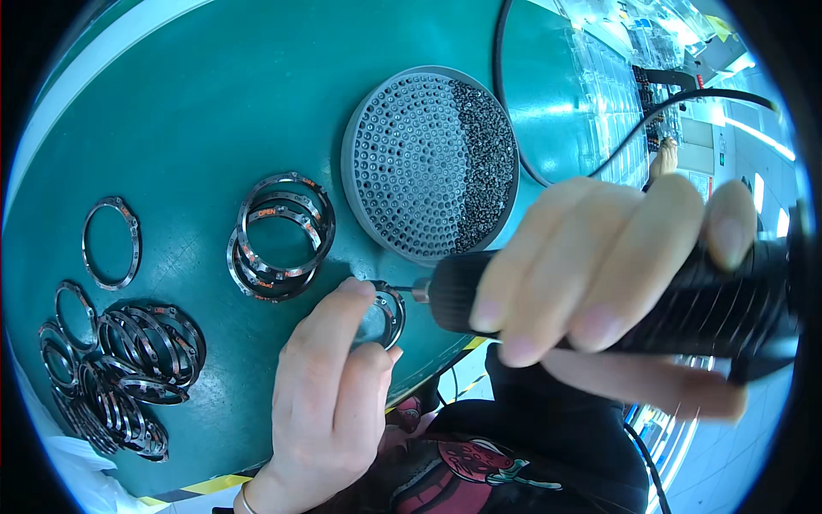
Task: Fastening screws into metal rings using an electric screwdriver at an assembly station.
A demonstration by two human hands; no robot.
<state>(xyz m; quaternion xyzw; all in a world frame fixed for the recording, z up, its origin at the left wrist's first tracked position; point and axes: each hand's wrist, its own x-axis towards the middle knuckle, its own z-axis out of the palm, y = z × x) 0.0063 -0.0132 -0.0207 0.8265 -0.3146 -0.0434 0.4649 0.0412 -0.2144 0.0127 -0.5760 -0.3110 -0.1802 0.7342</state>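
Observation:
My left hand (330, 381) pinches a dark metal ring (396, 317) against the green table near its front edge. My fingers cover the ring's left side. A black electric screwdriver (454, 293) lies almost level in my right hand (599, 257), whose fingers wrap round its body. Its thin bit reaches the ring's upper edge, close to my left fingertips; whether it sits in a screw is too small to tell. Just beyond, a round grey tray (402, 146) has many small holes, with dark screws (486, 163) heaped along its right side.
Several similar rings (287, 180) overlap left of the tray. One ring (135, 248) lies alone farther left, above a large pile of rings (128, 360). A black cable (499, 77) curves past the tray. Clear plastic trays (608, 103) stand at the far right.

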